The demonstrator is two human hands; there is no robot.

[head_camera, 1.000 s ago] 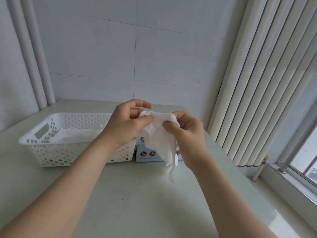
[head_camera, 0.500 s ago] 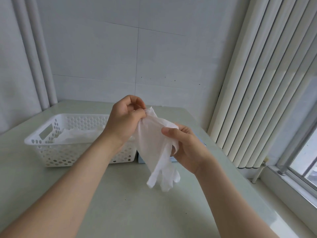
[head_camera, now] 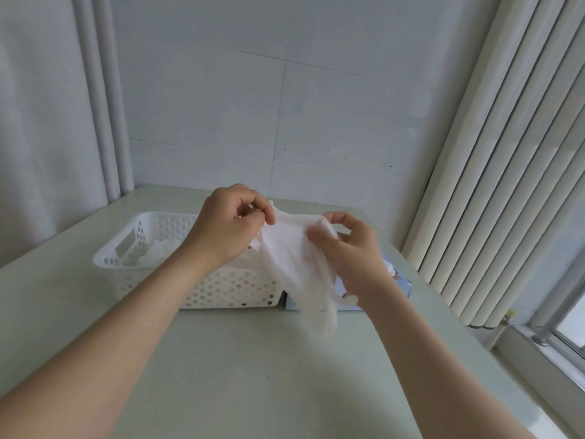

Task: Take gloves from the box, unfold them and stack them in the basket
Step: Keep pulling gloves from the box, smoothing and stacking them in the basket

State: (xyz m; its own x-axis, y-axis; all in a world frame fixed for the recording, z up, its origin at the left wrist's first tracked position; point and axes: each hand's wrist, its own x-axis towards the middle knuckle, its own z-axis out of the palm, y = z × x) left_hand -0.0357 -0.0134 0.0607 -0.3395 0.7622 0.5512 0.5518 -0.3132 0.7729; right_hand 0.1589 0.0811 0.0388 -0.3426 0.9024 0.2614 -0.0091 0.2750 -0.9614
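Left hand: The person's left hand is pinching one upper corner of the glove between thumb and curled fingers, above the right end of the basket.

Right hand: The right hand is gripping the glove's other upper edge with thumb and bent fingers, just to the right of the basket.

Glove: A thin, white, crinkled film is stretching between both hands in the air. Its limp finger sleeves are trailing down in front of the basket's right corner, their tips blurred.

Basket: The white plastic rectangle with rounded corners is sitting on the table. Round holes are dotting its walls, and a slot handle is cut in its left end.

Stacked gloves: Rumpled white sheets are lying inside the basket, toward its left end.

Box: Pale blue cardboard is sitting just beside the basket's right end wall, mostly hidden behind the glove and the right hand.

Table: A smooth, pale green top is carrying the basket.

Blinds: Cream, ribbed vertical slats are hanging well to the right of the basket.

Wall: Large pale tiles with thin seams are rising behind the basket.
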